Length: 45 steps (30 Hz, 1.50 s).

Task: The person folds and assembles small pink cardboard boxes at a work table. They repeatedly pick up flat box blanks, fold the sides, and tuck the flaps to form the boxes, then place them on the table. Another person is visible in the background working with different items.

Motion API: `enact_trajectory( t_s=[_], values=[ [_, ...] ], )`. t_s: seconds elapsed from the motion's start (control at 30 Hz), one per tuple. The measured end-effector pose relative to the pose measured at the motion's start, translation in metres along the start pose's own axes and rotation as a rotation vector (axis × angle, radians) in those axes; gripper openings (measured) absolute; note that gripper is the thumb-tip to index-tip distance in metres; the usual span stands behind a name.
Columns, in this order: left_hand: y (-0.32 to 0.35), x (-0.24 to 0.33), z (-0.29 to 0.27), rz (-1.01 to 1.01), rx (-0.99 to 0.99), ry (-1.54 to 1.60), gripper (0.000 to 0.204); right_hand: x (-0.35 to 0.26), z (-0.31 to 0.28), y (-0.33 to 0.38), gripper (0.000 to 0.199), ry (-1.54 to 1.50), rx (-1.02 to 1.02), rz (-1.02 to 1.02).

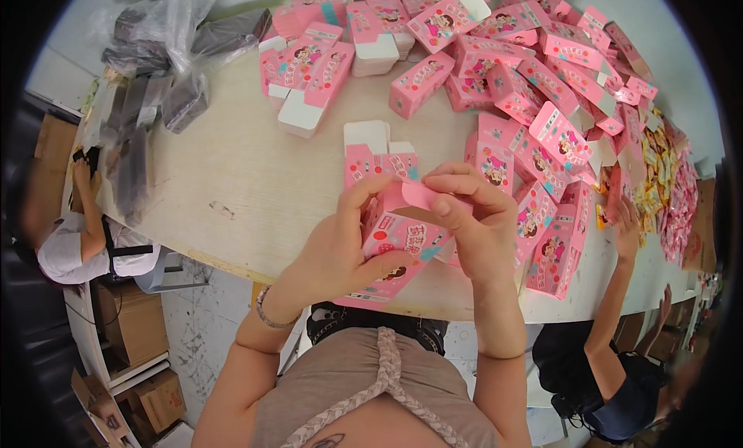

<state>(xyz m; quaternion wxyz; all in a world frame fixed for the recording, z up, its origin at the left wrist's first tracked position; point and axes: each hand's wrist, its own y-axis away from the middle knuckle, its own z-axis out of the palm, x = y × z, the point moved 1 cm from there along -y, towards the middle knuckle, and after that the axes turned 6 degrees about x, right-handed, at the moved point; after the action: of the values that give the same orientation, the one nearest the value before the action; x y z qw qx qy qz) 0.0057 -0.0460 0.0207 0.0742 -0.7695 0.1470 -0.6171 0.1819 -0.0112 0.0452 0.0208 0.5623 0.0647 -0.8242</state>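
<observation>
A pink printed carton is held up in front of me at the near table edge, its top end facing me with an opening below a raised flap. My left hand is closed round its left side, thumb across the front and fingers at the top. With thumb and fingers my right hand pinches the flap at the upper right corner. A flat unfolded carton with white end tabs lies just behind my hands. Beneath, another pink printed piece shows partly; my hands hide the rest.
Flat cartons lie in stacks at the back; formed cartons pile up at right, beside yellow and pink sachets. Plastic-wrapped dark bundles sit at left. One person's hand reaches in at right; another person sits at left.
</observation>
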Motion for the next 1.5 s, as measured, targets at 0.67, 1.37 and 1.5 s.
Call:
enact_trajectory(
  t_s=[0.67, 1.37, 1.5],
  values=[
    [-0.009, -0.067, -0.021, -0.251, 0.316, -0.137, 0.053, 0.088, -0.016, -0.029, 0.087, 1.483, -0.034, 0.087],
    [-0.033, -0.013, 0.002, -0.429, 0.192, 1.243, 0.07, 0.015, 0.017, 0.005, 0.084, 0.641, 0.018, -0.161],
    [-0.014, 0.001, 0.022, -0.036, 0.286, 0.525, 0.074, 0.031, 0.012, 0.004, 0.078, 0.719, -0.027, -0.568]
  ],
)
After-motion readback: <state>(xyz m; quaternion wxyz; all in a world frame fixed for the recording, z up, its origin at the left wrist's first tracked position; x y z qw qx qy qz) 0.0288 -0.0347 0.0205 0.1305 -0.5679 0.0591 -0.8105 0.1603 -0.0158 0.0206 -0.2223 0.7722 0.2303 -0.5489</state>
